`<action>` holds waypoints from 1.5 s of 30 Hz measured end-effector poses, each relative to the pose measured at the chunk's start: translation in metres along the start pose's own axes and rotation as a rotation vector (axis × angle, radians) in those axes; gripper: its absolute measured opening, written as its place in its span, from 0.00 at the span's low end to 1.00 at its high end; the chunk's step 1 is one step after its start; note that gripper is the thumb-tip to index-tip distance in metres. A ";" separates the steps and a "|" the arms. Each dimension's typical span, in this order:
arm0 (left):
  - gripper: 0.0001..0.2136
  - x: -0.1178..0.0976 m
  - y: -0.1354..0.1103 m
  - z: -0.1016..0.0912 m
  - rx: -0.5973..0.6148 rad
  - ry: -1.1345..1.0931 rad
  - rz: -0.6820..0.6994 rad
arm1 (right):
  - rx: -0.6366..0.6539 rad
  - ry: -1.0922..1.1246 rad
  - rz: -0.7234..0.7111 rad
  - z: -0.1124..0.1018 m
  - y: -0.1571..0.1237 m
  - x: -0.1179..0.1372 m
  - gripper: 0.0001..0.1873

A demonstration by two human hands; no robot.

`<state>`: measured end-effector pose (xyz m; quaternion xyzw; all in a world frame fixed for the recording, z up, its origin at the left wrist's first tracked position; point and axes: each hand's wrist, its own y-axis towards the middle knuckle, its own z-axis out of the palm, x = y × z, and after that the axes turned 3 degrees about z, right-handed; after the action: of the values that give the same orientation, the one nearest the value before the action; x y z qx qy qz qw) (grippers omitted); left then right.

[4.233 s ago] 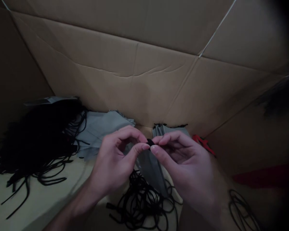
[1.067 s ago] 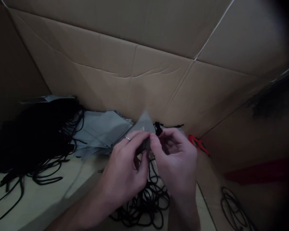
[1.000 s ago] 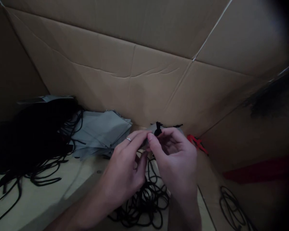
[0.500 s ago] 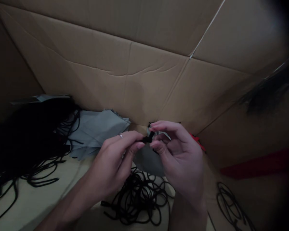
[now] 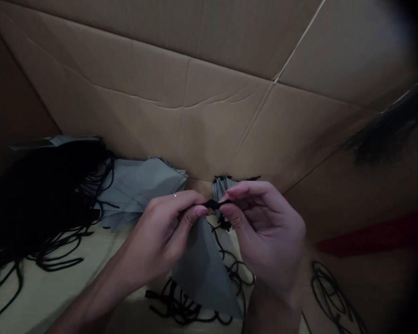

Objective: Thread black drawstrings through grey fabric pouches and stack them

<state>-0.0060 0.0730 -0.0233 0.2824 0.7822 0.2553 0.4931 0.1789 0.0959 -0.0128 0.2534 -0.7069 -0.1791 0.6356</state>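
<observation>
Head view: your hands meet at the centre of the scene, above a pale work surface, a narrow gap between their fingertips. Your left hand, wearing a ring, has thumb and forefinger closed on the left end of a short black cord. Your right hand pinches the right end between thumb and forefinger, the other fingers loosely curled. The cord runs nearly level across the gap, its middle thickened like a knot. Directly below is a grey fabric piece, narrow toward your left thumb and wide at the near side; whether it joins the cord cannot be told. Loose cords lie around it. At left is a black cord heap, with a grey stack beside it; a smaller stack, edged in black, is farther off behind your fingertips. At right are a dark coil and a dim red object. A creased cardboard wall bounds the far side.
</observation>
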 end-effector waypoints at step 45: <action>0.10 -0.002 -0.001 -0.002 0.006 0.033 0.069 | 0.033 -0.072 -0.065 -0.004 0.007 -0.006 0.04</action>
<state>-0.0071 0.0705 -0.0218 0.3063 0.7810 0.2743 0.4701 0.1825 0.1054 -0.0129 0.2801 -0.7237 -0.1970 0.5992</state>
